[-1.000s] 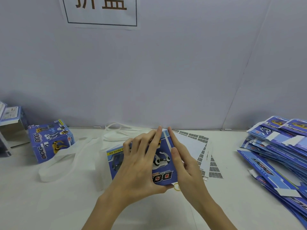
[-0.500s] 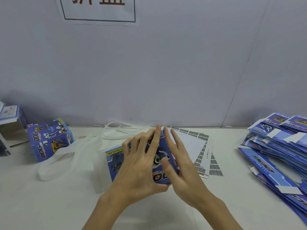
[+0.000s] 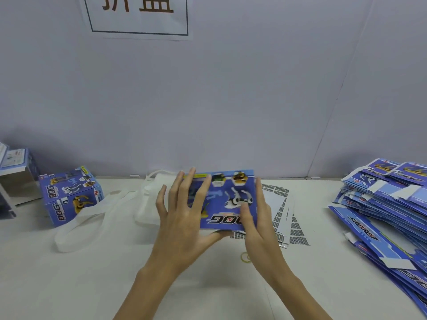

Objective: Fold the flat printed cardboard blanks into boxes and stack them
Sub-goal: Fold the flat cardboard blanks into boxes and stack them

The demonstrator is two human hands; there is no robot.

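Blue printed DOG box (image 3: 221, 199) at mid-table (image 3: 92, 285): our left hand (image 3: 184, 227) spreads flat fingers across its face, thumb beneath; our right hand (image 3: 258, 227) clasps the right end, presumably squaring the walls.

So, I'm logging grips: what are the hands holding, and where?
The blue box: the left hand pinches its near-left edge, fingers spread over the top; the right hand grips its right edge.

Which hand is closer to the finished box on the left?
Left. Left hand, on the held box, is right of the finished box; right hand lies farther right.
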